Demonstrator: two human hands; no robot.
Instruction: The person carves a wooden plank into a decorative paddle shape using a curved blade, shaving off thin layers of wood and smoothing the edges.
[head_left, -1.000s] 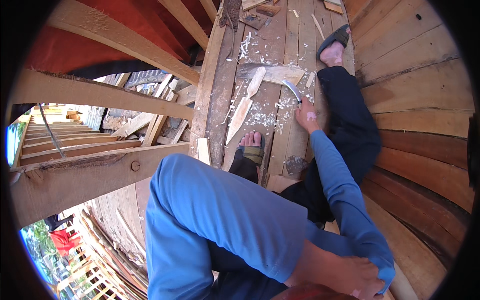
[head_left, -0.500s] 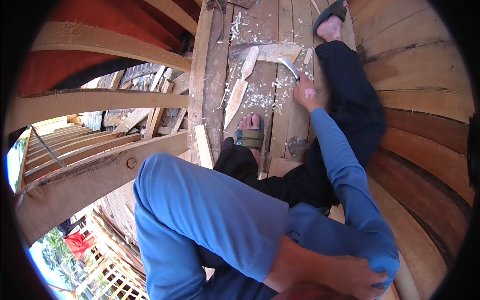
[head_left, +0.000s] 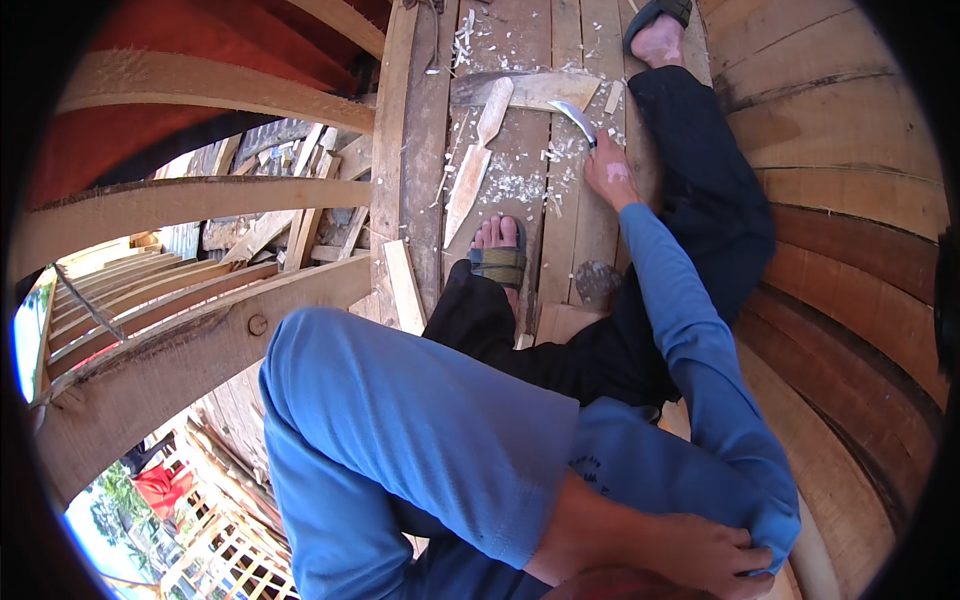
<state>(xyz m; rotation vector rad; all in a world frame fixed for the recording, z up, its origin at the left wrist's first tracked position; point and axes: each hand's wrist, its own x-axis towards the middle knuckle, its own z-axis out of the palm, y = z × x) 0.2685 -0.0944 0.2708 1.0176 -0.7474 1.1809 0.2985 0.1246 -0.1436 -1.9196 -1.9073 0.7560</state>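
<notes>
My right hand (head_left: 612, 172) is closed round the handle of a curved knife (head_left: 574, 119), its bright hooked blade just above the planks. To the left of it lies a carved wooden piece (head_left: 478, 165), with a narrow waist and a long pointed end. A flat wooden board (head_left: 535, 90) lies crosswise beyond, partly under the carved piece. Low in the view, my left arm crosses my body, and my left hand (head_left: 700, 552) grips the blue sleeve (head_left: 765, 500) of my right arm with bent fingers.
Pale shavings (head_left: 520, 187) are scattered over the plank floor (head_left: 575, 235). Curved planks (head_left: 850, 240) rise along the right, and thick ribs (head_left: 200, 200) stand at left. A loose wood strip (head_left: 404, 287) lies beside my sandalled foot (head_left: 498, 258). A round dark lump (head_left: 597, 283) sits near my leg.
My right hand and the knife have shifted slightly up and left in view. The fingers of my left hand have bent more on the sleeve. The carved piece lies still.
</notes>
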